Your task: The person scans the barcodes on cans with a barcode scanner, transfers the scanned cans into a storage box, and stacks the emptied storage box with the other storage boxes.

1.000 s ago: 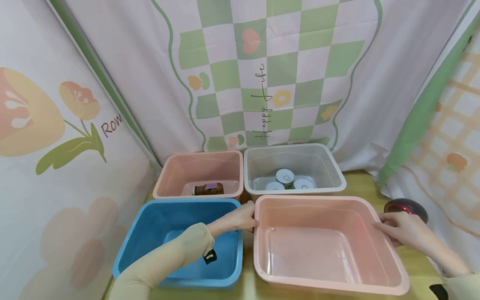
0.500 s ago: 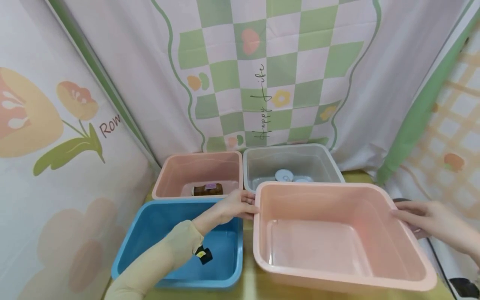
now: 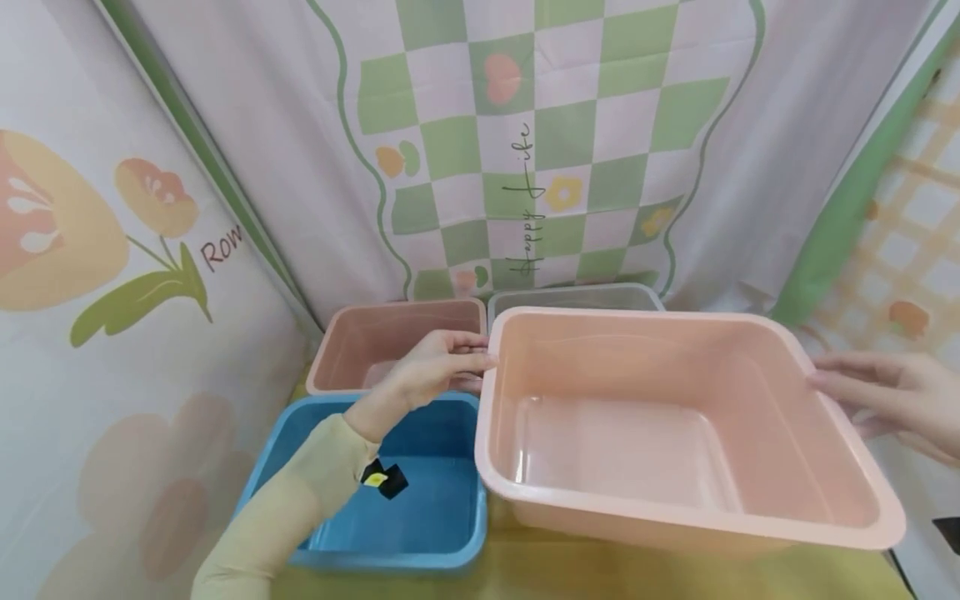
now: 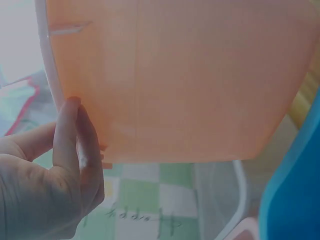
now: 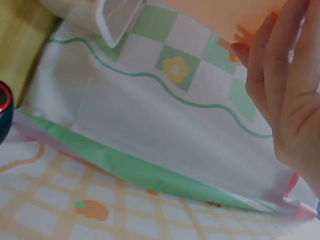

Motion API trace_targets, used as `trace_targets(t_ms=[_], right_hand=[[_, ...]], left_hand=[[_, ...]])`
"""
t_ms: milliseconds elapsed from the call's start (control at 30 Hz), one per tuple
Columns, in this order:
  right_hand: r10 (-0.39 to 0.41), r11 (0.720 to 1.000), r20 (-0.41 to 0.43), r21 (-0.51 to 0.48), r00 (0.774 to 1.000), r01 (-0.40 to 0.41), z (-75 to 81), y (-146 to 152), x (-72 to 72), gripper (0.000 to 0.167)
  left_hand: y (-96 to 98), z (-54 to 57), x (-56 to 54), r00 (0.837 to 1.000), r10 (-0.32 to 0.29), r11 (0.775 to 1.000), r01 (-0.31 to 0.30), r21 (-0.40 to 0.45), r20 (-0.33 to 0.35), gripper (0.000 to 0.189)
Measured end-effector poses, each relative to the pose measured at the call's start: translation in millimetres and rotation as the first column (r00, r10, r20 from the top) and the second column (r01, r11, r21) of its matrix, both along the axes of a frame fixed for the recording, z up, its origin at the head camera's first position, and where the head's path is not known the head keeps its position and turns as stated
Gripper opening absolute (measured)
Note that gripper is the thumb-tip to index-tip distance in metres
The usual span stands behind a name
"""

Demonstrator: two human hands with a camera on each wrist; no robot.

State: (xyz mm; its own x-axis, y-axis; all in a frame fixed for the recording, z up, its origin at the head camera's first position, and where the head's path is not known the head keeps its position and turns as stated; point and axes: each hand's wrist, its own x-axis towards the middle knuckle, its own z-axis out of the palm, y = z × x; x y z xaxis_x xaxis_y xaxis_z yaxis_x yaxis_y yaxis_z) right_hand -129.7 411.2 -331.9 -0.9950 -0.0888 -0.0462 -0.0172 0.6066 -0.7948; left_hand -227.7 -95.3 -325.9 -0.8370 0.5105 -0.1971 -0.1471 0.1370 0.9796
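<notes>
A large pale pink plastic basin (image 3: 622,450) is up off the table, with nothing inside it. My left hand (image 3: 435,367) grips the rim at its left end. At the opposite end, my right hand (image 3: 900,396) holds the rim, thumb on the inner side. From the left wrist view, the basin's outer wall (image 4: 185,90) fills much of the picture, and my fingers (image 4: 67,135) pinch its edge. In the right wrist view my curled fingers (image 5: 270,65) are under the rim, though part of that grip lies out of frame.
A blue basin (image 3: 408,525) stands on the wooden table (image 3: 532,575) beneath my left forearm. Behind are a smaller pink basin (image 3: 405,321) and a grey-white basin (image 3: 585,296), largely covered by the lifted one. A dark round object (image 5: 4,112) shows at the right wrist view's edge.
Both hands have raised the pink basin off the table, and its right end has swung out to the right. It now covers the cans in the grey-white basin; the brown jar is hidden too.
</notes>
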Motion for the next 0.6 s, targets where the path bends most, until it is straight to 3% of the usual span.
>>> trace_targets(t_ms=[167, 367, 500, 600], right_hand=[[0.014, 0.998, -0.031, 0.065, 0.999, -0.012, 14.4, -13, -3.9, 0.043], [0.104, 0.994, -0.030, 0.047, 0.994, -0.103, 27.5, -42, -13.9, 0.039], [0.173, 0.985, -0.007, -0.022, 0.985, -0.173, 32.3, -66, -24.3, 0.039], [0.270, 0.956, -0.025, -0.108, 0.962, -0.271, 32.7, -86, -32.9, 0.041]], left_hand=[[-20.8, 17.3, -0.9, 1.000, 0.021, 1.000, -0.021, 0.018, -0.006, 0.043], [-55.1, 33.2, 3.7, 0.997, 0.063, 0.998, -0.062, 0.024, -0.033, 0.043], [-79.0, 38.3, 6.2, 0.996, 0.075, 0.997, -0.076, -0.015, -0.041, 0.044], [-97.3, 41.0, 7.4, 0.994, 0.103, 0.992, -0.104, -0.064, -0.030, 0.048]])
